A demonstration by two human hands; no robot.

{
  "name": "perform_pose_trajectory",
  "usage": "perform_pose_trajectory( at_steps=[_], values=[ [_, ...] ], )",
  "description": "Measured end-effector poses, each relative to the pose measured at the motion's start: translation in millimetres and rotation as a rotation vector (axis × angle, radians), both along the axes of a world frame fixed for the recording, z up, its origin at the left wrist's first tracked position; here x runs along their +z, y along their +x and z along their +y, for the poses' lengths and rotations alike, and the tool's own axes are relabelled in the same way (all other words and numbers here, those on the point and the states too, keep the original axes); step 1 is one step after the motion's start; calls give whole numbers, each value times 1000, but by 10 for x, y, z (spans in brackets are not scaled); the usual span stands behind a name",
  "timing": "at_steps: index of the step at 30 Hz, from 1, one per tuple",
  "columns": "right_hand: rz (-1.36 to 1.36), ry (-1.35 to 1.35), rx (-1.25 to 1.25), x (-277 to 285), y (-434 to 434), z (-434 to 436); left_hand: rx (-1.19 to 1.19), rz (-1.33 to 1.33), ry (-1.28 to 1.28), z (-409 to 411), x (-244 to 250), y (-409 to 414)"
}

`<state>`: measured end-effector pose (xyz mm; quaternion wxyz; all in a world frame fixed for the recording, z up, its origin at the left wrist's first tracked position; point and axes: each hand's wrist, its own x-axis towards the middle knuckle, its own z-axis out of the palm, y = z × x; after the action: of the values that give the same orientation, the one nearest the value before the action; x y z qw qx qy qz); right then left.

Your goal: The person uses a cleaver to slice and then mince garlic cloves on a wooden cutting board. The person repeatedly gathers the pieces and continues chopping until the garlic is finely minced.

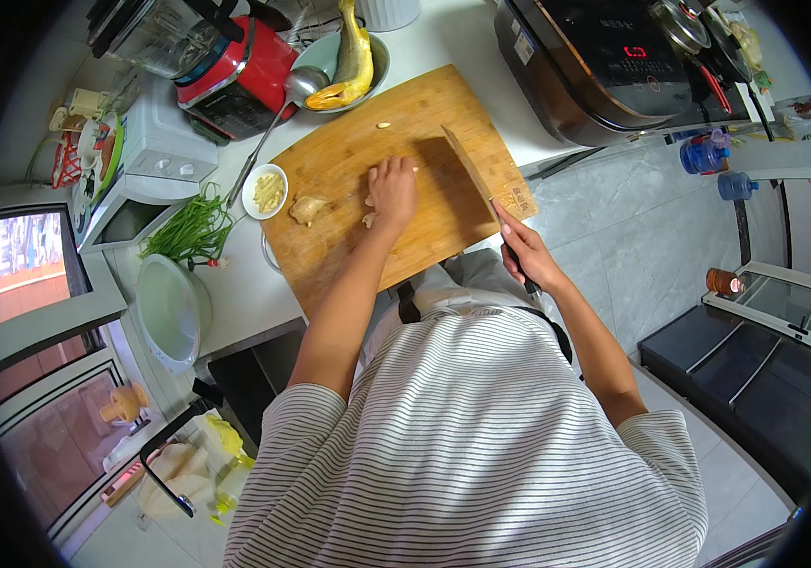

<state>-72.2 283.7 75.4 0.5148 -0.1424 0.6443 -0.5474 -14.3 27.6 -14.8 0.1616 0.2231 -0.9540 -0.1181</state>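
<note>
My right hand (529,248) grips the dark handle of a cleaver (468,162), its blade raised on edge over the right part of the wooden cutting board (348,153). On the middle of the board rests my left hand (394,188), knuckles bent; whatever lies under its fingers is hidden. Small pale pieces (368,220), perhaps ginger or garlic, lie beside that hand. Farther left on the board sits a knob of ginger (309,209). A single pale clove (382,126) lies toward the far edge. The small white bowl (279,209) at the board's left edge contains cut yellowish strips (267,192).
Behind the board, a yellow fish (352,67) sticks out of a bowl (380,57), near a metal ladle (263,142) and a red blender (249,78). Green chives (192,226) and a pale basin (171,305) are left. A black cooking appliance (590,64) stands right.
</note>
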Motion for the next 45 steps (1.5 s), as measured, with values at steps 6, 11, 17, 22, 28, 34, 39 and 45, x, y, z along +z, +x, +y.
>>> perform_pose_trajectory(
  at_steps=[6, 11, 17, 22, 28, 34, 39, 45],
  values=[
    [302, 152, 88, -150, 18, 96, -411, 166, 261, 319, 79, 10],
    [876, 297, 245, -506, 54, 266, -137, 310, 350, 222, 128, 118],
    [1139, 374, 388, -570, 155, 283, 188, 187, 260, 224, 128, -302],
    [1237, 377, 410, -641, 190, 286, 308, 21, 185, 323, -117, -549],
    [1242, 387, 399, -690, 189, 278, 362, 6, 51, 401, -229, -627],
    [1210, 385, 433, -720, 154, 287, 398, 21, -51, 453, -213, -634],
    [1167, 368, 459, -752, 122, 299, 394, 14, -62, 452, -220, -624],
    [1156, 332, 479, -775, 61, 302, 397, 12, -13, 455, -229, -626]
  ],
)
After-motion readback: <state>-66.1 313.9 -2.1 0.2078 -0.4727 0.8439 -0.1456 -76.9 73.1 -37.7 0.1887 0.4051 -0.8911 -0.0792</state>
